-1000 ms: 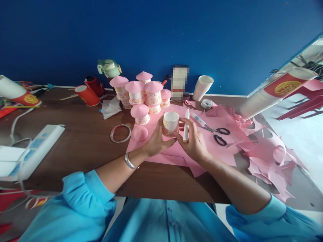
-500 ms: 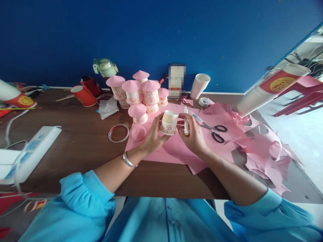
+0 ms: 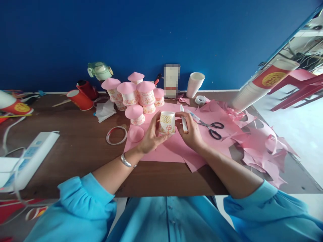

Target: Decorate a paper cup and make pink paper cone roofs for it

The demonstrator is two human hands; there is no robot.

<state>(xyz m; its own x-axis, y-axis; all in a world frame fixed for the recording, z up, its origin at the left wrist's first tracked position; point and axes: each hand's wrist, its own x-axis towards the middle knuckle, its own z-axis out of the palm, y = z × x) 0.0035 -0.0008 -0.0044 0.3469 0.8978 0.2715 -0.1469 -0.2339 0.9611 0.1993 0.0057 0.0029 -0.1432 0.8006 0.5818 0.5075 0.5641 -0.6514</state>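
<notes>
Above the pink paper sheet, my left hand grips a white paper cup from its left side and base. Yellow lattice and an orange flower and grass are drawn on the cup. My right hand keeps a white marker tucked in its fingers, while its fingertips reach the cup's right rim. To the left, a pink paper cone lies on the sheet. Behind it stand several decorated cups under pink cone roofs. Black-handled scissors lie right of my right hand.
A tape roll lies left of the sheet, and a white power strip farther left. Stacked white cups stand by the wall. Pink paper scraps cover the right side. A red cup tilts at the back left.
The camera view has shifted slightly. The cup has turned a little in my hands, and the marker in my right hand now leans more to the left.
</notes>
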